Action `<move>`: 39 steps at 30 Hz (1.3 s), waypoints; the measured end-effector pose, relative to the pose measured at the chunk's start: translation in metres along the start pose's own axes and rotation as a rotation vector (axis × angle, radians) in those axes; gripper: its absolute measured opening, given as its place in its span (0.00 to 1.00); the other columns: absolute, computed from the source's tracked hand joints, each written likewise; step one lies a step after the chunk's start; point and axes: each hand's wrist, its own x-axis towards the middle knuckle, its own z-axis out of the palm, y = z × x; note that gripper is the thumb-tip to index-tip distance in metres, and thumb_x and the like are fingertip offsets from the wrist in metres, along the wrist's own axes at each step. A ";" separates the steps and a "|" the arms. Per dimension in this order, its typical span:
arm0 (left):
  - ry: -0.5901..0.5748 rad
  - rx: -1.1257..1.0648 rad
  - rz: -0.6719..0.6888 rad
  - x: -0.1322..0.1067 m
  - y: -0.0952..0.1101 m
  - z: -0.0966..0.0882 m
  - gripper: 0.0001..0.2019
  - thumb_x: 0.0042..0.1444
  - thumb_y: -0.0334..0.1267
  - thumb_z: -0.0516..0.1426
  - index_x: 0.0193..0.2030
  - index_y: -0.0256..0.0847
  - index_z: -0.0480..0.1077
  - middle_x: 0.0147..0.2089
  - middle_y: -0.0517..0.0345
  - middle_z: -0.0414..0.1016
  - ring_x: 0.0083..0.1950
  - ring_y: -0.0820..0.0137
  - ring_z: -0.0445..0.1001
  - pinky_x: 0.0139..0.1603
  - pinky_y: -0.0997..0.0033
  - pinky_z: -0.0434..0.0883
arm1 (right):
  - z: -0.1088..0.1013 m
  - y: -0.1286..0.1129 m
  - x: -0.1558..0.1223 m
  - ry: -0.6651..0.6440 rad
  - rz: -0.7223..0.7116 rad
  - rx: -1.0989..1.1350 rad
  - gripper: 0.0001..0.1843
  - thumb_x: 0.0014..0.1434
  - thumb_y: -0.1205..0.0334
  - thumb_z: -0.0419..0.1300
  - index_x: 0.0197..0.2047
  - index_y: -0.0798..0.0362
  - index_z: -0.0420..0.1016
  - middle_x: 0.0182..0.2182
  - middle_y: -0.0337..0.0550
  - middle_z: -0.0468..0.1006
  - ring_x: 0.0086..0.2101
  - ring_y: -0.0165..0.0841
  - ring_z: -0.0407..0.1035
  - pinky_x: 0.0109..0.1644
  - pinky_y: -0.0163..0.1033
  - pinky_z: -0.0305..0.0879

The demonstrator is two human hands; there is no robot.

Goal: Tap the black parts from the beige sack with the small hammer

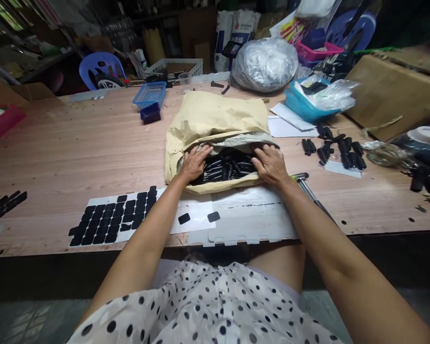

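Observation:
A yellowish paper sack (218, 112) with a whitish woven lining lies on the table, its mouth facing me and held apart. Inside, many glossy black elongated parts (229, 166) are heaped together. At the left side of the mouth is my left hand (195, 163), its fingers stretched over the lining beside the parts. My right hand (271, 163) rests at the right side of the mouth, thumb apart from the extended fingers. Neither hand has a part lifted. Under the sack's front edge lies a flattened grey-white sheet (251, 220).
Rows of black rounded pads (102, 222) on white backing lie left of my arm. A tool with a metal shaft (310, 191) is by my right wrist. Black cylindrical parts (349, 153), a blue basin (308, 102) and a cardboard box (397, 91) stand right; a blue basket (149, 94) is behind.

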 end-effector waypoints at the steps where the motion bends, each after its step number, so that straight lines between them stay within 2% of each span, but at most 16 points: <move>1: 0.003 -0.007 0.014 -0.002 0.000 -0.003 0.32 0.62 0.31 0.48 0.73 0.54 0.58 0.76 0.58 0.58 0.76 0.57 0.54 0.71 0.41 0.58 | -0.004 -0.002 -0.004 -0.009 -0.007 -0.003 0.29 0.65 0.45 0.48 0.62 0.49 0.72 0.61 0.58 0.71 0.60 0.55 0.62 0.63 0.63 0.56; 6: 0.043 -0.033 0.029 -0.007 0.008 -0.012 0.30 0.61 0.32 0.50 0.70 0.52 0.63 0.75 0.57 0.59 0.76 0.55 0.54 0.72 0.39 0.55 | -0.021 -0.018 -0.027 -0.028 -0.018 -0.038 0.43 0.56 0.39 0.58 0.71 0.45 0.61 0.70 0.56 0.61 0.67 0.61 0.53 0.66 0.66 0.52; 10: 0.041 -0.019 0.028 -0.014 0.015 -0.014 0.29 0.60 0.35 0.54 0.68 0.52 0.66 0.76 0.56 0.58 0.77 0.52 0.51 0.73 0.35 0.52 | -0.026 -0.026 -0.050 -0.045 -0.021 -0.034 0.46 0.54 0.39 0.61 0.72 0.46 0.59 0.70 0.57 0.60 0.69 0.61 0.50 0.66 0.65 0.52; 15: 0.146 0.005 0.040 -0.033 0.029 -0.015 0.23 0.60 0.36 0.55 0.62 0.51 0.73 0.72 0.56 0.65 0.77 0.51 0.52 0.73 0.35 0.52 | -0.032 -0.034 -0.075 0.029 0.007 -0.009 0.40 0.58 0.42 0.58 0.71 0.47 0.62 0.69 0.57 0.62 0.69 0.58 0.51 0.66 0.63 0.55; 17: 0.208 -0.004 0.057 -0.044 0.039 -0.015 0.19 0.61 0.36 0.55 0.58 0.50 0.76 0.66 0.54 0.72 0.75 0.50 0.55 0.72 0.37 0.56 | -0.037 -0.037 -0.086 0.098 0.045 0.011 0.36 0.60 0.45 0.57 0.69 0.46 0.65 0.67 0.56 0.65 0.68 0.58 0.55 0.65 0.63 0.56; 20: 0.257 -0.017 0.065 -0.062 0.057 -0.011 0.14 0.62 0.37 0.56 0.49 0.49 0.81 0.55 0.52 0.80 0.69 0.50 0.62 0.68 0.41 0.62 | -0.046 -0.031 -0.106 0.247 0.182 0.033 0.29 0.60 0.50 0.56 0.65 0.42 0.71 0.60 0.56 0.72 0.62 0.59 0.62 0.62 0.66 0.59; 23: 0.211 -0.035 0.067 -0.079 0.075 -0.002 0.10 0.61 0.38 0.58 0.45 0.48 0.81 0.49 0.51 0.81 0.60 0.52 0.69 0.61 0.46 0.67 | -0.059 -0.018 -0.126 0.377 0.336 0.016 0.23 0.61 0.52 0.56 0.57 0.41 0.77 0.52 0.57 0.76 0.54 0.60 0.69 0.57 0.69 0.63; 26: 0.059 -0.091 0.134 -0.096 0.092 0.014 0.10 0.63 0.37 0.56 0.41 0.45 0.81 0.41 0.51 0.80 0.48 0.59 0.74 0.50 0.55 0.72 | -0.070 -0.015 -0.137 0.411 0.345 0.006 0.19 0.62 0.55 0.55 0.52 0.44 0.80 0.44 0.57 0.79 0.46 0.56 0.73 0.53 0.66 0.66; 28: -0.016 -0.131 0.187 -0.107 0.101 0.026 0.11 0.64 0.35 0.55 0.38 0.44 0.80 0.39 0.51 0.77 0.44 0.62 0.74 0.47 0.59 0.73 | -0.074 -0.028 -0.138 0.388 0.231 0.030 0.17 0.62 0.58 0.56 0.51 0.45 0.81 0.43 0.54 0.80 0.45 0.52 0.74 0.54 0.62 0.68; 30: -0.033 -0.170 0.206 -0.116 0.106 0.036 0.11 0.63 0.33 0.54 0.38 0.43 0.79 0.39 0.52 0.76 0.43 0.63 0.74 0.47 0.61 0.73 | -0.072 -0.047 -0.135 0.330 0.063 0.068 0.16 0.63 0.60 0.56 0.51 0.45 0.81 0.44 0.51 0.82 0.47 0.48 0.75 0.56 0.57 0.68; 33: -0.026 -0.225 0.207 -0.123 0.103 0.043 0.10 0.63 0.34 0.55 0.42 0.45 0.80 0.38 0.53 0.74 0.43 0.64 0.74 0.48 0.62 0.73 | -0.059 -0.073 -0.129 0.146 -0.139 0.092 0.16 0.64 0.62 0.56 0.50 0.44 0.82 0.48 0.47 0.82 0.53 0.44 0.73 0.58 0.52 0.67; 36: -0.013 -0.262 0.203 -0.122 0.088 0.043 0.10 0.64 0.37 0.56 0.45 0.46 0.80 0.38 0.54 0.73 0.43 0.64 0.72 0.47 0.61 0.72 | -0.043 -0.078 -0.125 0.035 -0.090 0.084 0.16 0.67 0.61 0.54 0.48 0.47 0.83 0.48 0.48 0.83 0.49 0.41 0.75 0.55 0.49 0.69; 39: 0.025 -0.282 0.133 -0.113 0.067 0.038 0.10 0.64 0.42 0.58 0.45 0.46 0.81 0.37 0.55 0.72 0.43 0.63 0.71 0.49 0.61 0.70 | -0.033 -0.073 -0.123 0.010 0.000 0.114 0.17 0.68 0.58 0.53 0.47 0.49 0.83 0.48 0.50 0.83 0.46 0.40 0.76 0.52 0.47 0.72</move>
